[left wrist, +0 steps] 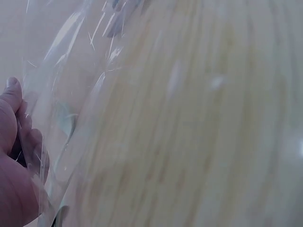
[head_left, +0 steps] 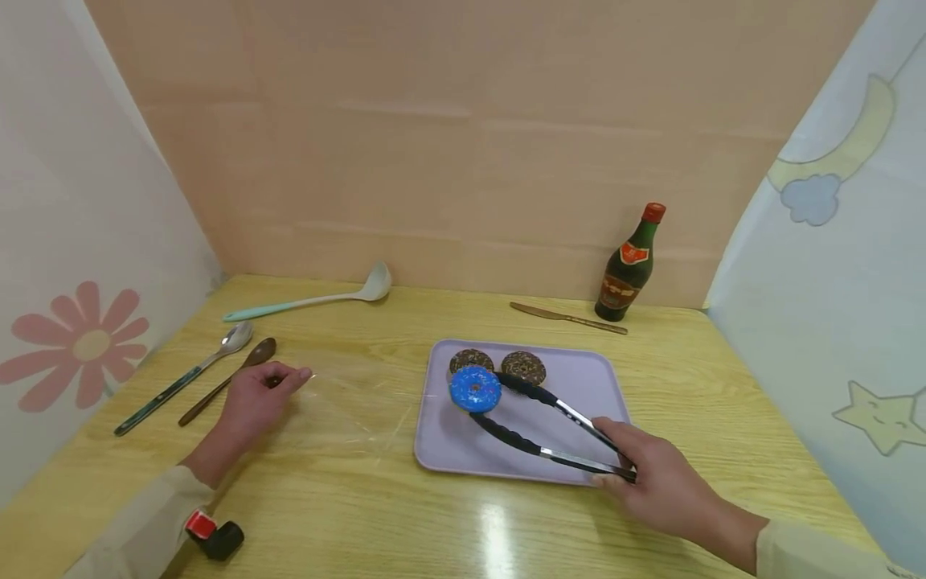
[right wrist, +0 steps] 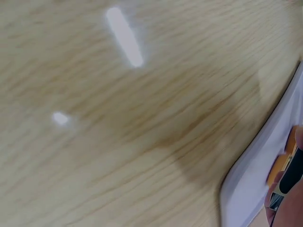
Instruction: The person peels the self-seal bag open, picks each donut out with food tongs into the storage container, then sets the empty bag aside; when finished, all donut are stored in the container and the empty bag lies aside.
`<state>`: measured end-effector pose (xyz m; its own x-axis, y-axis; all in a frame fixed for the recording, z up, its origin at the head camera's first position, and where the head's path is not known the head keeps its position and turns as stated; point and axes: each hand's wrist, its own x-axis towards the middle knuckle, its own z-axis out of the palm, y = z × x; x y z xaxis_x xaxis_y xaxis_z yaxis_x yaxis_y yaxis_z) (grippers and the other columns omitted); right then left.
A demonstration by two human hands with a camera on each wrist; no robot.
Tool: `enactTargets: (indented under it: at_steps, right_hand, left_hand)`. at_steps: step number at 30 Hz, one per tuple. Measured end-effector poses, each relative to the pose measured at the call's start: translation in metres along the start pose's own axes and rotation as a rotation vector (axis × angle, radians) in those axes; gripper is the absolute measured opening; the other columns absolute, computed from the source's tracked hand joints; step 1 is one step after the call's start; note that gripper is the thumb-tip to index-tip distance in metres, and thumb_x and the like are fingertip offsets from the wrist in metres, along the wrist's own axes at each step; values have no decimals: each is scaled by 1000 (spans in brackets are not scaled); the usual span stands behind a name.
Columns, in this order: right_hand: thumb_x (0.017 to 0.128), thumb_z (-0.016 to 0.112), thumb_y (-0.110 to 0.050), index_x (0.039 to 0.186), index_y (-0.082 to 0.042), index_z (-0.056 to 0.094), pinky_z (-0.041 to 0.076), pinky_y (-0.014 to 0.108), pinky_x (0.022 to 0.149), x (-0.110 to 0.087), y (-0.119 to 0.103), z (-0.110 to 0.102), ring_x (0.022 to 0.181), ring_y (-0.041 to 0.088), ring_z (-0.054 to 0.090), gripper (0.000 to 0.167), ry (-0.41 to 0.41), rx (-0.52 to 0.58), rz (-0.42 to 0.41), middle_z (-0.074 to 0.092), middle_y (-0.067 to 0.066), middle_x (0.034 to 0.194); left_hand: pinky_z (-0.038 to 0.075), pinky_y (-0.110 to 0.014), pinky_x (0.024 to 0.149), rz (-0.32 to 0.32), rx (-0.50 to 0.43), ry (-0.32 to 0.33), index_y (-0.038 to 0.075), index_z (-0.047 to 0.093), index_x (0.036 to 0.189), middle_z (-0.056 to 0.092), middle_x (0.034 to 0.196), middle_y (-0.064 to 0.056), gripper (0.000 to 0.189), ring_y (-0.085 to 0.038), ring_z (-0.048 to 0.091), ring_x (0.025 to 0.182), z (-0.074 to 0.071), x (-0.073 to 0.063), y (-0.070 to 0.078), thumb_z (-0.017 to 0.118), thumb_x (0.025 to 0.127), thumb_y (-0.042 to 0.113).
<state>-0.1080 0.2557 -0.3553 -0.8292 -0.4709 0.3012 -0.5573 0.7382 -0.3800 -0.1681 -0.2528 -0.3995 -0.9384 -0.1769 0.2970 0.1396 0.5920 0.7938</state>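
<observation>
My right hand (head_left: 654, 474) grips metal tongs (head_left: 582, 418) with black ends over a lilac tray (head_left: 579, 462). Between the tong tips is a blue sprinkled donut (head_left: 475, 389), overlapping two brown sprinkled donuts (head_left: 524, 368) on the tray in the head view. On the left, my left hand (head_left: 260, 402) pinches the edge of a clear plastic bag (head_left: 354, 410) between thumb and fingers. The transparent film fills much of the left wrist view, beside the left hand's thumb (left wrist: 12, 94). In the right wrist view, part of the tongs (right wrist: 291, 172) shows at the right edge.
Left of the bag lie a brown wooden spoon (head_left: 217, 390) and a metal spoon with a dark handle (head_left: 181, 386). Behind are a ladle (head_left: 325, 298), a bronze-coloured knife (head_left: 567, 317) and an upright green bottle (head_left: 628, 269). Patterned cloth hangs at both sides.
</observation>
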Motion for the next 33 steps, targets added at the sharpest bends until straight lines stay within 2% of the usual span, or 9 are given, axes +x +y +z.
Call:
enactTargets:
  at_steps: [2,4,7,10,14,17,22,28,33]
  right_hand:
    - [73,83,-15,126,-6,57,43,25,61,-7,6,-4,73,3,51,60,31,-43,21,58,-10,94]
    - [72,83,-17,125,-3,57,43,26,61,-13,12,-9,74,3,51,61,58,-76,37,60,-6,97]
    - [71,84,-17,124,0,56,41,26,57,-20,21,-16,68,1,48,62,86,-114,71,56,-10,84]
    - [71,83,-15,124,2,55,33,24,53,-26,28,-24,58,1,37,62,82,-127,130,40,-12,69]
    - [72,83,-16,125,4,54,32,25,51,-33,37,-33,57,2,37,63,70,-161,208,41,-10,67]
    - [73,82,-18,124,2,53,30,26,50,-37,43,-37,55,4,36,62,60,-184,250,41,-8,65]
    - [73,82,-19,122,2,54,28,26,50,-42,55,-38,53,5,34,60,48,-201,281,39,-7,62]
    - [76,80,-22,125,9,51,30,29,52,-46,62,-36,54,10,36,65,-4,-203,325,40,-4,63]
    - [76,79,-23,126,12,49,31,31,53,-46,65,-35,56,12,37,68,-21,-200,333,40,-3,63]
  left_hand:
    - [41,-25,56,-2,9,-1,0,71,83,64,78,-8,33,-15,50,67,-1,0,-1,68,89,31]
    - [41,-25,55,-10,17,0,0,71,84,64,79,-8,33,-14,49,67,-3,0,-2,68,89,33]
    - [41,-24,54,-17,23,21,1,71,83,65,78,-8,34,-13,49,65,-5,-1,-2,69,88,34]
    - [41,-23,53,-1,39,64,1,71,81,66,75,-8,33,-12,50,63,-6,-1,-1,70,87,33]
    - [40,-21,51,22,66,130,0,70,79,65,71,-7,31,-11,49,60,-5,-1,-1,72,86,30]
    - [39,-21,51,16,81,152,0,70,78,65,70,-7,32,-11,49,59,-5,0,-2,72,86,30]
    - [40,-22,53,18,96,120,1,70,79,66,73,-7,30,-11,50,62,-5,-1,-2,72,86,30]
    - [42,-23,53,88,115,80,3,71,78,64,73,-5,23,-10,51,62,-3,-1,-1,74,85,24]
    - [42,-22,54,118,132,63,4,70,76,64,72,-4,21,-9,51,61,-1,2,1,75,84,23]
